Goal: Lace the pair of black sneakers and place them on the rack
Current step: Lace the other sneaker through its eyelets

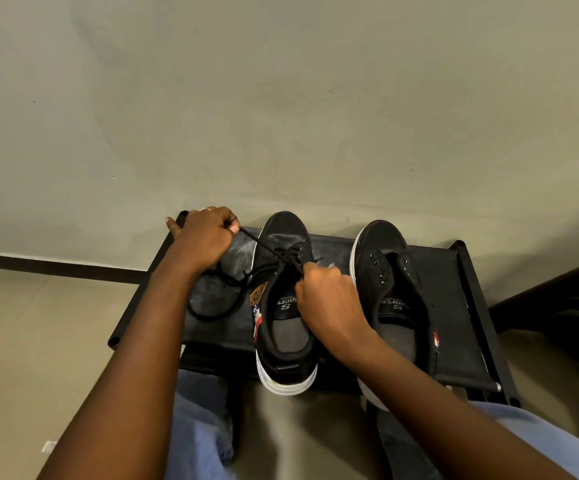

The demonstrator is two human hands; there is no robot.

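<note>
The left sneaker (pixel 283 299) stands toe-away on the black rack (pixel 454 271), partly laced: a black lace (pixel 232 296) crosses the lower eyelets, and the upper ones look unthreaded. One run of the lace goes up and left, taut, to the left hand (pixel 203 242), whose fingers (pixel 233 229) pinch it near the rack's far corner; the rest trails in a loose loop on the rack top beside the shoe. The right hand (pixel 328 296) is curled over the tongue area, its fingers closed on the lace where it crosses, though the exact grip is hidden behind the knuckles. The right sneaker (pixel 393 292) sits just beside, apart from the first, with bare eyelets and no lace visible.

The step in hand looks like drawing one end through and snugging it. To do it well, keep the right hand pinning the crossing so earlier rows do not slacken, pull the left end evenly along the line of the eyelet, and clear the loose loop so it does not knot. Both ends should finish about equal before the next row.
</note>
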